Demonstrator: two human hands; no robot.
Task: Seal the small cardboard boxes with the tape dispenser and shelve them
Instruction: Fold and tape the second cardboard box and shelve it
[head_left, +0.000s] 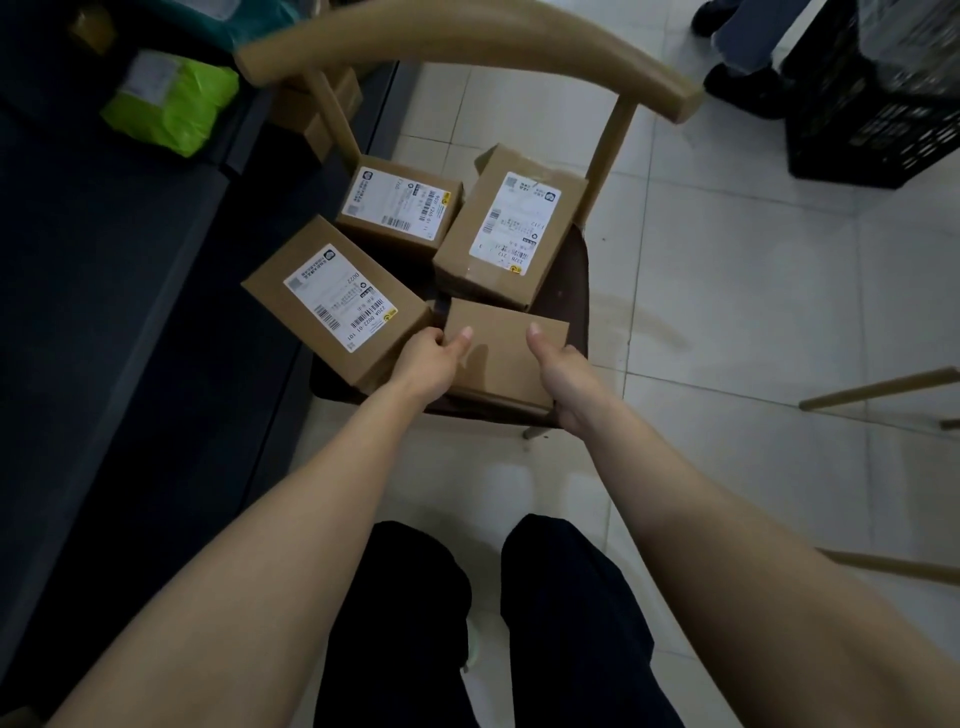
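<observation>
My left hand (428, 358) and right hand (558, 376) clamp the plain box (501, 353); I should lift level, clear of neighbouring boxes.

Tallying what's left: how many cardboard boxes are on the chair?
4: back-left box, back-right box and front-left box, all labelled; plain front box held by left hand and right hand. Others may hide underneath.

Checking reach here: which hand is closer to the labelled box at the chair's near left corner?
Left. The left hand sits directly beside that labelled box, gripping the plain box; the right hand holds the plain box's far side.
</observation>
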